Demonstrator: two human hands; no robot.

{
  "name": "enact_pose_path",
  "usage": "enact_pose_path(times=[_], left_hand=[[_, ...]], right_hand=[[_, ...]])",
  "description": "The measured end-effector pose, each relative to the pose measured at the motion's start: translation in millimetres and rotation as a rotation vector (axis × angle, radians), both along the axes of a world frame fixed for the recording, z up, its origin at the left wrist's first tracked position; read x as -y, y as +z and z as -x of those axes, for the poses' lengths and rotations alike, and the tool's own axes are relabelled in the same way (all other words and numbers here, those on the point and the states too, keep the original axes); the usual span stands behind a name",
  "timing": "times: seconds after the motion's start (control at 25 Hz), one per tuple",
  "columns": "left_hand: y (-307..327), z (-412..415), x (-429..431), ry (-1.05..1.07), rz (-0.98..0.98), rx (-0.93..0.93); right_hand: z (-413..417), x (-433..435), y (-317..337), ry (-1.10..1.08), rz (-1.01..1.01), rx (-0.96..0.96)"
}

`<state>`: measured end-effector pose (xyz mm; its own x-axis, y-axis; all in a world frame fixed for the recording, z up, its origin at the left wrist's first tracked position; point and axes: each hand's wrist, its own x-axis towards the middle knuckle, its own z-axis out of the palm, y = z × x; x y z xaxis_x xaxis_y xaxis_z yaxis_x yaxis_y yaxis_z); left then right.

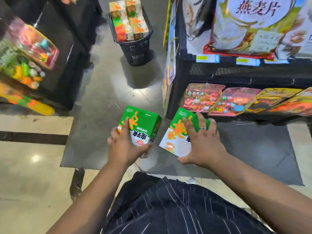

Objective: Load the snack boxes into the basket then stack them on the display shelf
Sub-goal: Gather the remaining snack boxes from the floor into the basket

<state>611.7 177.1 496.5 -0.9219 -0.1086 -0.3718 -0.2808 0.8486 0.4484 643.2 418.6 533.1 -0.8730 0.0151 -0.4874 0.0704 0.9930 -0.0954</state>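
Left grip [125,146] is wrapped round one snack box [141,124], right grip [202,141] round a second box [177,134], both held over the floor [101,92]; they should be set upright in the basket [136,51] ahead.

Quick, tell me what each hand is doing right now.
Left hand: grips the left green box.
Right hand: grips the right green box.

The left hand [125,146] is gripping a green snack box [143,123] just below the frame's centre. The right hand [202,146] is clasping a second green box [175,137] at its 3 o'clock, fingers spreading over the top. At 12 o'clock a black basket [136,51] is sitting on the grey floor [101,81], holding orange-patterned boxes [128,19]. At 2 o'clock the display shelf [236,75] is carrying pink packets [202,98].
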Motion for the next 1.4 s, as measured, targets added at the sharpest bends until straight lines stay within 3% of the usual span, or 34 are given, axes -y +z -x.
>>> enact_pose_path(times=[0.44, 0.64, 0.92, 1.4], left_hand=[[19.1, 137.7, 192.1, 0.122, 0.076, -0.025], [21.8, 220.1, 215.0, 0.102, 0.088, -0.047], [23.9, 381.2, 200.8, 0.064, 0.131, -0.07], [18.0, 633.6, 190.4, 0.06, 0.135, -0.032]], right_hand=[[162.4, 193.9, 1.2, 0.118, -0.054, -0.041], [244.1, 198.1, 0.8, 0.032, -0.067, -0.076], [418.9, 179.1, -8.0, -0.018, -0.004, -0.132], [692.5, 168.9, -2.7, -0.084, 0.088, -0.076]])
